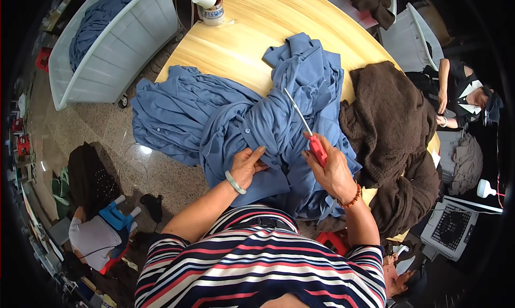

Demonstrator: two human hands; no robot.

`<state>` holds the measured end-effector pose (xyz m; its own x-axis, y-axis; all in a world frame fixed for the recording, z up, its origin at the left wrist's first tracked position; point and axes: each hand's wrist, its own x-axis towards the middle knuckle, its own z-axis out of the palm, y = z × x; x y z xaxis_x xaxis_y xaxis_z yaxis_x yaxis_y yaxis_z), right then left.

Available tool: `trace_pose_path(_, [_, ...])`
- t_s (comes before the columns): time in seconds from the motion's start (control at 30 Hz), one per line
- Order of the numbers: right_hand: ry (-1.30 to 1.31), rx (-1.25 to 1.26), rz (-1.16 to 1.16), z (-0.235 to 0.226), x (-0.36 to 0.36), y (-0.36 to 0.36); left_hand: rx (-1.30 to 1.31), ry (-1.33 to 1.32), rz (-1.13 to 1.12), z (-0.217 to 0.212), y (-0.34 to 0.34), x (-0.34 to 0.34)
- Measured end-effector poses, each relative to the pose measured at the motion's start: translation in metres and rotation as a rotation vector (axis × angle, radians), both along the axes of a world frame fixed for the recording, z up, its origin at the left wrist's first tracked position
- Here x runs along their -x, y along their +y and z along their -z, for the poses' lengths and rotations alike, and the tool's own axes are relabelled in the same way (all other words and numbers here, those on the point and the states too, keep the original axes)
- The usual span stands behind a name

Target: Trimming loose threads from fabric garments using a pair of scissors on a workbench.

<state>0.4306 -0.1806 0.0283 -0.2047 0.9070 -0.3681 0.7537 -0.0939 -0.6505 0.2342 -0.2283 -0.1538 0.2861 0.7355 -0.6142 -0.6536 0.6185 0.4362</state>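
Striped shirt [252,265] fills the lower edge of the head view, red, white and navy bands, with both bare forearms rising from it. Left hand [248,166], a pale green bangle at the wrist, lies flat with fingers bent, pressing and pinching a fold of the blue garment [252,125]. Right hand [331,171], a bead bracelet at the wrist, is closed around the red handle of a pair of scissors [308,131]; the long metal blades point up and away over the cloth — whether the blades are parted cannot be told.

Blue garment is heaped at the near edge of the round wooden table [257,34], part of it spilling off the left side toward the floor. Just right of it, touching, sits a pile of dark brown fabric [391,136].

Containers: a white cart [123,45] off the table's left side holds more blue cloth, heaped to the rim. A second white bin [375,8] beyond the far edge holds brown fabric. A small pot [213,13] on the table's far side holds a white spool and red-handled tools.

Another person [461,96] sits at the right, well apart.
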Motion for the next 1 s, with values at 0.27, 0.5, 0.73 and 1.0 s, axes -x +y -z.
trace_pose_path(0.27, [0.039,-0.079,-0.105,-0.027,-0.010,-0.016,-0.033,-0.166,-0.021,-0.009,0.000,0.008])
trace_pose_path(0.5, [-0.175,0.106,-0.420,0.008,-0.017,-0.055,-0.098,-0.134,-0.025,0.006,-0.004,0.000])
trace_pose_path(0.73, [-0.244,0.039,-0.414,0.016,-0.011,-0.038,-0.069,-0.187,0.002,0.006,-0.001,0.005])
trace_pose_path(1.0, [-0.289,0.144,-0.441,0.003,-0.029,-0.063,0.010,-0.109,-0.019,0.018,-0.004,0.011])
